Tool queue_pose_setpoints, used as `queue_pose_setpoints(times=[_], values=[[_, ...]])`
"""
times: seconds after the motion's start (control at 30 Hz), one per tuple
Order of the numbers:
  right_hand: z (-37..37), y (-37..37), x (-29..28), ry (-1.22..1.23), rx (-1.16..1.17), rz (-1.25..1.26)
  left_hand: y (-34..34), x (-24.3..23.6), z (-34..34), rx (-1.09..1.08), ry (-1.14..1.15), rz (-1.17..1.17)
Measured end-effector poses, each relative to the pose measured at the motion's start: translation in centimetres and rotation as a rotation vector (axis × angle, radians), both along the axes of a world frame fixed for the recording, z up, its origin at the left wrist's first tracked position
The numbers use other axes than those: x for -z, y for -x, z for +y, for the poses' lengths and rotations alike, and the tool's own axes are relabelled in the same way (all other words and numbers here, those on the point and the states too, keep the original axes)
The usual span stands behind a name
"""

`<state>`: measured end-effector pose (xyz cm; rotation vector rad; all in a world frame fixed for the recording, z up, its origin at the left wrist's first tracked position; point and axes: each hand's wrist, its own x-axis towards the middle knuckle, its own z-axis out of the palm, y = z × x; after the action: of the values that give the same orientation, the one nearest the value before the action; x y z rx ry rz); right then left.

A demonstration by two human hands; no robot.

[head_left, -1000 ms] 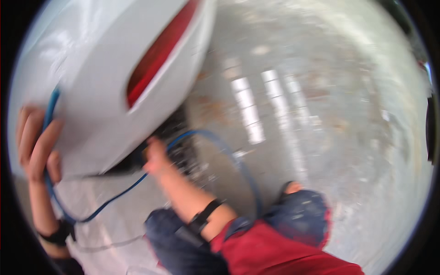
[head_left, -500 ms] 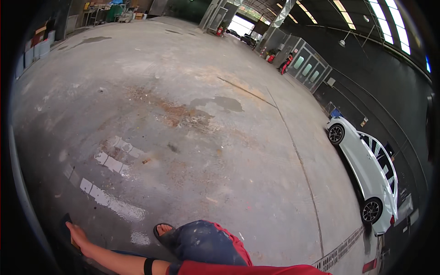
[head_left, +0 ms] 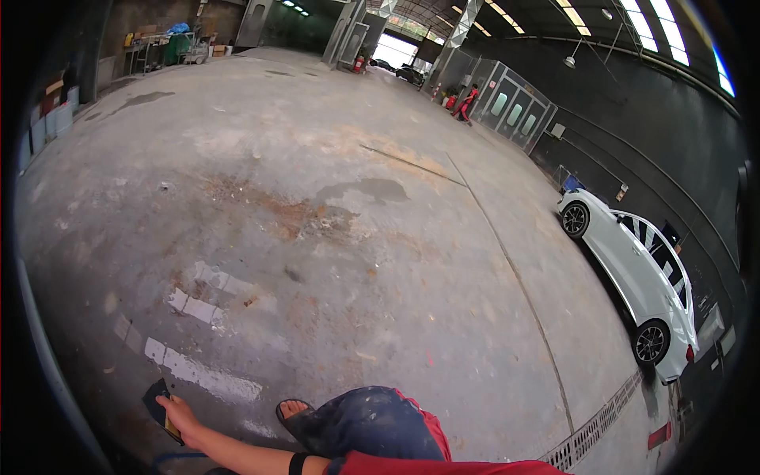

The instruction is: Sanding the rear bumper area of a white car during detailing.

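At the lower left, my left hand (head_left: pixel 177 417) grips a dark flat pad (head_left: pixel 156 400) with a yellowish strip along one side. The fingers are closed round it, and its exact kind is not clear. A black band (head_left: pixel 298 464) circles my left forearm. Below the hand, part of a blue hose or cord (head_left: pixel 178 456) shows. My bent knee in dark, dusty trousers (head_left: pixel 360 419) and a sandalled foot (head_left: pixel 294 409) are to the right of the hand. My right hand is out of sight.
Grey concrete floor (head_left: pixel 443 317) with wet patches spreads ahead. A white car (head_left: pixel 629 261) stands at right, near a drain grate (head_left: pixel 594 431). Farther off are a person in red (head_left: pixel 465 104), panelled doors (head_left: pixel 514 111) and a cluttered workbench (head_left: pixel 158 47).
My left hand, still holding the dark pad, has come further into view, moving right and slightly down. The head view has shifted a little. The distant person has changed pose.
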<state>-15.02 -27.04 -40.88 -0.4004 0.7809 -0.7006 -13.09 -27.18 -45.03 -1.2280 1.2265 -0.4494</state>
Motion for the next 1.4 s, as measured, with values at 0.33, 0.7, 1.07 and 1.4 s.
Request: queue_pose_setpoints(times=[0.33, 0.7, 1.07, 1.4], values=[[-0.9, 2.6, -1.0, -0.024, 0.110, 0.053, 2.4, -0.2, -1.2, 0.012, -0.001, 0.061], [-0.5, 1.5, 1.0, -0.024, 0.107, 0.108, 2.1, -0.7, -0.7, 0.074, 0.009, 0.048], [-0.1, 1.5, -2.0, -0.143, 0.211, 0.080, 2.0, -1.4, -0.2, 0.046, -0.012, 0.021], [0.2, 1.1, 0.9, -0.084, 0.082, -0.005, 1.8, -1.7, 0.0, 0.057, 0.020, 0.027]])
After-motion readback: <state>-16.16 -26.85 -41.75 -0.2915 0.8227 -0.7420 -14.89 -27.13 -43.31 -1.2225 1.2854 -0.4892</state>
